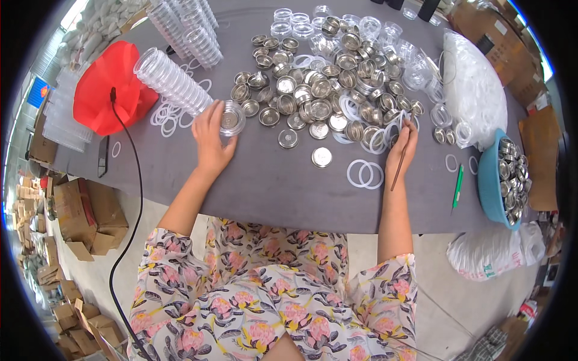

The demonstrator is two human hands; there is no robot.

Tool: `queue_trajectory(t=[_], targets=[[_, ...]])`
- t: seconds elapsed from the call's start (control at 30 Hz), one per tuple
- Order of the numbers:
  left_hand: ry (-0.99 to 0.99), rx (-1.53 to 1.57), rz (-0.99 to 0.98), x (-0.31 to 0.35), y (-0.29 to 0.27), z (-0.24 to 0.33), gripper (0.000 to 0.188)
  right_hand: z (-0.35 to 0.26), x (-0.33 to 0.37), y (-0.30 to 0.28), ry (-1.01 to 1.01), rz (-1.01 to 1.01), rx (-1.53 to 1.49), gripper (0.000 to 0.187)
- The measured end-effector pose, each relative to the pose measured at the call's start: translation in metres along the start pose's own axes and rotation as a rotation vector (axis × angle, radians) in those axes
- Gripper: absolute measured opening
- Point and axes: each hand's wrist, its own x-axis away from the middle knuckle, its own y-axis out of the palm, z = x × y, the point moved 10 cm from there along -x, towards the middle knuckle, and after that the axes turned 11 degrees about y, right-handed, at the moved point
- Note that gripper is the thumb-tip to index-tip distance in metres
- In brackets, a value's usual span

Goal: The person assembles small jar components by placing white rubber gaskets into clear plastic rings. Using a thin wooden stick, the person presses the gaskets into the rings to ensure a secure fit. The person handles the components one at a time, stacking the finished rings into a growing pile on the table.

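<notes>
My left hand (212,137) is curled around the near end of a leaning stack of clear plastic cups (174,81). At that end, against my fingers, is a round clear cup (232,119) with its open face up. My right hand (404,150) grips a thin brown stick (395,171), its fingertips at the right edge of the pile, by some white rings (377,141). Between the hands spreads a heap of silver metal lids (321,109). One lid (321,157) lies apart, nearer to me. Two overlapping white rings (365,174) rest left of my right wrist.
More clear cup stacks (189,30) stand far left, beside a red cloth-like bag (111,90) with a black cable (135,150). At right are a blue basket (497,180) of metal lids, a green-handled tool (458,186) and a plastic bag (472,84). Loose rings (168,114) lie left.
</notes>
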Motion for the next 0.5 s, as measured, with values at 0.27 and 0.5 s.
queue_trajectory(t=[0.27, 0.5], targets=[[-0.826, 0.982, -0.007, 0.048, 0.057, -0.063, 0.081, 0.004, 0.000, 0.000, -0.026, -0.006, 0.025, 0.038], [0.023, 0.081, -0.035, 0.014, 0.008, 0.005, 0.043, 0.005, -0.001, -0.002, -0.006, 0.002, -0.022, 0.037]])
